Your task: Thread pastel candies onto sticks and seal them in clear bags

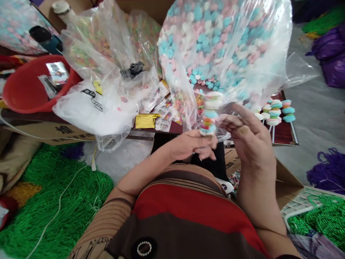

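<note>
My left hand is closed around the lower end of a stack of candies in white, blue and orange, held upright and blurred by motion. Close to its right side is my right hand, fingers bent, with the thumb near the fingertips; anything between them is too blurred to make out. Behind both hands rises a large clear bag of pink, blue and white candies. Several finished-looking candy sticks lie at the right end of the dark red table.
A red basin holding packets stands at the left, beside a white plastic bag. Yellow cards lie near the table's front edge. An open carton and a white basket stand at the lower right.
</note>
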Action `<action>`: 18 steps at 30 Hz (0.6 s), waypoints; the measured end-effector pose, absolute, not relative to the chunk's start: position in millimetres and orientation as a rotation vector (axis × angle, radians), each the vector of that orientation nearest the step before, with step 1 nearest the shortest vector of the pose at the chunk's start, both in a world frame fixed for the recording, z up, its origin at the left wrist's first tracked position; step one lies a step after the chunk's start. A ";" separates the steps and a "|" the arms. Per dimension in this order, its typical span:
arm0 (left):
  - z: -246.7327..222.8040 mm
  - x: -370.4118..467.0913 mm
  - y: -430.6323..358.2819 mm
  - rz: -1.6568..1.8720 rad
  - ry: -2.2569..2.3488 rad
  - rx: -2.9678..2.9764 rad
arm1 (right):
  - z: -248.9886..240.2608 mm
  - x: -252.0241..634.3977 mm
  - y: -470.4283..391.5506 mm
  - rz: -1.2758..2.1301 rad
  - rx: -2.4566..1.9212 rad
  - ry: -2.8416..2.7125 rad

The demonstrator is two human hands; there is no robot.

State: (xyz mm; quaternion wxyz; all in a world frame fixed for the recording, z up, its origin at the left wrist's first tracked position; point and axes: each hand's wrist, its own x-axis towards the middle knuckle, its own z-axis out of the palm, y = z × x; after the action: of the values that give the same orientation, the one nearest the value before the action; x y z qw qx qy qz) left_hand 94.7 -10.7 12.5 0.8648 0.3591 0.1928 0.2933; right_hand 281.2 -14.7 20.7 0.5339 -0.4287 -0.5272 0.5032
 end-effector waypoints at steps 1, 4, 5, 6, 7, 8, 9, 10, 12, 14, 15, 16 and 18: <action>10.6 98.5 -15.9 0.500 0.307 0.700 | 24.7 277.9 -13.4 1.289 -0.955 -1.254; 4.8 104.7 -25.0 0.350 0.185 0.671 | 31.0 256.8 -12.6 1.480 -0.877 -1.210; 3.3 103.8 -24.8 0.364 0.220 0.722 | 30.7 248.4 -12.2 1.480 -0.872 -1.162; 1.9 101.6 -22.9 0.400 0.297 0.813 | 29.3 240.2 -11.3 1.447 -0.873 -1.104; 0.5 98.3 -19.8 0.458 0.421 0.943 | 27.0 232.4 -9.8 1.389 -0.876 -1.042; -1.2 94.4 -15.8 0.528 0.581 1.110 | 24.2 225.3 -7.9 1.317 -0.877 -0.991; -3.4 90.3 -11.5 0.596 0.759 1.298 | 21.2 218.9 -5.7 1.244 -0.876 -0.951; -5.8 86.2 -7.4 0.665 0.939 1.480 | 18.6 213.7 -3.5 1.171 -0.876 -0.920; -10.8 77.9 -1.4 0.785 1.210 1.723 | 15.8 207.8 0.2 1.079 -0.864 -0.906; -13.9 68.8 1.0 0.834 1.204 1.741 | 17.1 208.8 3.0 1.124 -0.866 -0.976; -14.4 64.1 1.1 0.830 1.097 1.674 | 19.0 211.2 4.4 1.192 -0.873 -1.042; -14.4 59.4 0.6 0.807 0.953 1.579 | 21.0 214.0 5.9 1.272 -0.880 -1.117; -13.9 51.7 -0.9 0.741 0.698 1.391 | 23.5 216.9 9.9 1.366 -0.895 -1.236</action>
State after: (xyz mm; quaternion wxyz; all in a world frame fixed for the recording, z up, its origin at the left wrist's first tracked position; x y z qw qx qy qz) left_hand 51.7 -0.9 -13.9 0.6512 0.6125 0.3073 0.3261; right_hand 216.9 9.9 23.5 0.5201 -0.3731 -0.5154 0.5697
